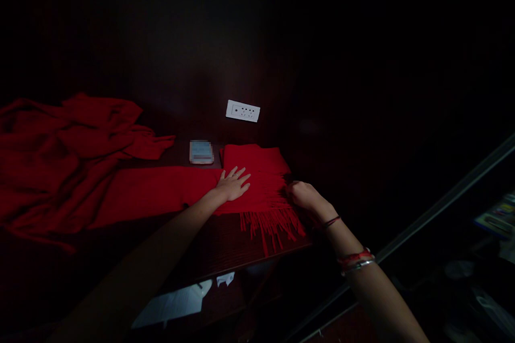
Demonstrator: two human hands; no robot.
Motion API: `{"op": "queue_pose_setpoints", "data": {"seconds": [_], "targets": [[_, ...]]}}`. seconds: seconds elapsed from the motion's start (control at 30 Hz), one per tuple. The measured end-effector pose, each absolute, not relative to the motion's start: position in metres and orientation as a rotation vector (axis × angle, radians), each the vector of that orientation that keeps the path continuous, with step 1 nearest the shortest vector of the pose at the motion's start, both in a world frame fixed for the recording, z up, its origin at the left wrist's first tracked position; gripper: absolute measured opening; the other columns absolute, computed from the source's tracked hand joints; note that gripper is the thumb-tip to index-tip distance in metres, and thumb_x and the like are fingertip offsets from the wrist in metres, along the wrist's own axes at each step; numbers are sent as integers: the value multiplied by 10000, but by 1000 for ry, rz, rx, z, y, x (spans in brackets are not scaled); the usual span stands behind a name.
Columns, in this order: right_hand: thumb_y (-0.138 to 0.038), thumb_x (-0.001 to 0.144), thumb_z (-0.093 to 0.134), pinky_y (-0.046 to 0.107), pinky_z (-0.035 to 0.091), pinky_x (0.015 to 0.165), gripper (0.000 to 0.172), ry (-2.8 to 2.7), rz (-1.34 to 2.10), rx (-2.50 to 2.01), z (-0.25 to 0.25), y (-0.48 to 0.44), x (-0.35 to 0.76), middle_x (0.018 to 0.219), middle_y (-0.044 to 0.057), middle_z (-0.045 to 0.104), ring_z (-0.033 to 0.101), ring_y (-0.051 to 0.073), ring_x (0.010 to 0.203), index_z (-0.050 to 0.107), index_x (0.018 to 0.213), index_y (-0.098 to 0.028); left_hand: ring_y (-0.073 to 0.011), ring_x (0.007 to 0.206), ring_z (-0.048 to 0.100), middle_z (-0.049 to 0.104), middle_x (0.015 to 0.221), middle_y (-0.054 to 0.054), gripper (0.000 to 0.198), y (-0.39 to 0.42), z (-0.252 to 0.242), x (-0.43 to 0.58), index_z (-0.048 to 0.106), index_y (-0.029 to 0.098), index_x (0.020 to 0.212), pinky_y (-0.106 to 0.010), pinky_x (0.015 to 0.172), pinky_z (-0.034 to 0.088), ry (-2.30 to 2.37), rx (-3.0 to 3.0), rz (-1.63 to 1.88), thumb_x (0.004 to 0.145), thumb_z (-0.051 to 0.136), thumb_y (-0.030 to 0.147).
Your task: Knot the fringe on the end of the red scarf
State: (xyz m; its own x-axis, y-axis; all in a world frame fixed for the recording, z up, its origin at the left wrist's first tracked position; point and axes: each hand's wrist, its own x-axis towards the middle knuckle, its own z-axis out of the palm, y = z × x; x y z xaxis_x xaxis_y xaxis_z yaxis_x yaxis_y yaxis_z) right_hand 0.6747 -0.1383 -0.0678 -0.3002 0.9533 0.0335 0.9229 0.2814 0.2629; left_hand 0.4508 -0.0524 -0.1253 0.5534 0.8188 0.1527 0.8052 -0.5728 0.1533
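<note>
A red fringed scarf (161, 187) lies stretched across a dark wooden table (225, 249), its end folded over near the table's right edge. My left hand (233, 183) lies flat on the folded part with fingers spread, open. My right hand (302, 196) is closed on the scarf's right edge, just above the fringe (271, 228) that hangs toward the table's front. Bracelets circle my right wrist.
More red cloth (60, 150) is heaped at the left of the table. A small pale device (201, 151) lies behind the scarf. A white wall socket (242, 111) sits on the dark wall. Papers (173, 303) lie below the table's front edge; clutter is at the lower right.
</note>
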Motion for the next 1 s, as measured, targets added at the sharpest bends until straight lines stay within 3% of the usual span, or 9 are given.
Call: {"op": "queue_pose_setpoints", "data": {"seconds": [0.2, 0.4, 0.53, 0.7, 0.8, 0.87, 1.0], "targets": [[-13, 679, 379, 207, 347, 750, 310, 2826, 317, 1466, -67, -128, 641, 871, 33, 578, 488, 119, 849, 577, 860, -170, -232, 1250, 69, 141, 1374, 0, 491, -51, -127, 450, 234, 287, 1282, -497, 959, 124, 1412, 2720, 333, 827, 180, 465], [-91, 729, 401, 216, 379, 653, 251, 2636, 374, 1398, -75, -116, 632, 965, 64, 553, 519, 147, 831, 596, 860, -177, -224, 1250, 70, 148, 1373, 6, 492, -46, -132, 451, 250, 297, 1274, -498, 961, 117, 1416, 2722, 360, 821, 178, 478], [-127, 761, 399, 233, 382, 688, 234, 2342, 449, 1693, -65, -128, 662, 983, 109, 550, 519, 177, 868, 616, 844, -155, -225, 1250, 71, 149, 1372, 4, 491, -46, -131, 452, 251, 298, 1273, -501, 960, 114, 1402, 2723, 360, 821, 178, 476], [-46, 732, 385, 260, 392, 651, 257, 1937, 537, 2143, -51, -150, 684, 886, 154, 553, 525, 208, 835, 618, 811, -121, -225, 1251, 65, 131, 1376, 4, 492, -50, -126, 451, 235, 294, 1280, -502, 961, 112, 1397, 2701, 317, 822, 187, 468], [-74, 739, 392, 270, 368, 746, 246, 2401, 541, 1981, -54, -154, 661, 933, 114, 531, 478, 182, 886, 580, 879, -149, -218, 1252, 62, 125, 1376, 15, 484, -53, -125, 450, 229, 306, 1279, -495, 964, 114, 1407, 2702, 307, 824, 185, 466], [-66, 707, 416, 266, 344, 798, 253, 2807, 300, 1614, -62, -152, 642, 921, 64, 532, 463, 148, 875, 556, 894, -162, -213, 1252, 65, 129, 1376, 14, 480, -53, -125, 449, 235, 306, 1277, -488, 966, 117, 1417, 2715, 322, 827, 180, 462], [-49, 652, 434, 250, 354, 768, 223, 2923, 113, 1372, -81, -149, 628, 834, 41, 536, 467, 132, 806, 547, 820, -145, -217, 1250, 82, 146, 1373, 4, 480, -52, -128, 449, 249, 293, 1275, -488, 962, 131, 1409, 2741, 355, 829, 178, 453]]}}
